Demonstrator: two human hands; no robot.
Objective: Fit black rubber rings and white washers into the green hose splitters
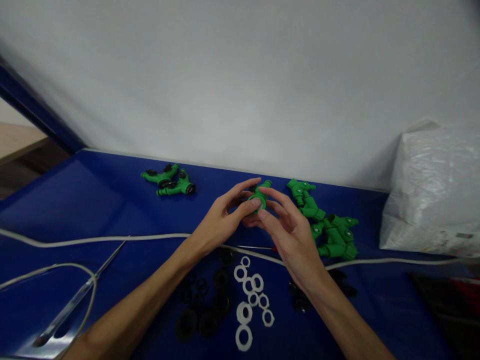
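Between my two hands, above the blue table, is a green plastic Y-shaped hose splitter (pixel 258 197), its round end turned toward me and one branch pointing up and away. My left hand (pixel 228 210) is closed around its left side, with the thumb on the round end. Fingers of my right hand (pixel 287 220) grip the splitter from the right. Several white plastic rings (pixel 244 313) lie below my hands, with black rings (pixel 208 322) to their left. More green splitter bodies (pixel 333 237) are heaped just right of my right hand.
Two green splitters with black parts (pixel 176 184) lie at the back left. A white cable (pixel 93 241) crosses the blue table (pixel 112 200). A screwdriver (pixel 71 305) rests at the left. At the right stands a plastic-wrapped package (pixel 431 195); a grey wall (pixel 232 90) rises behind.
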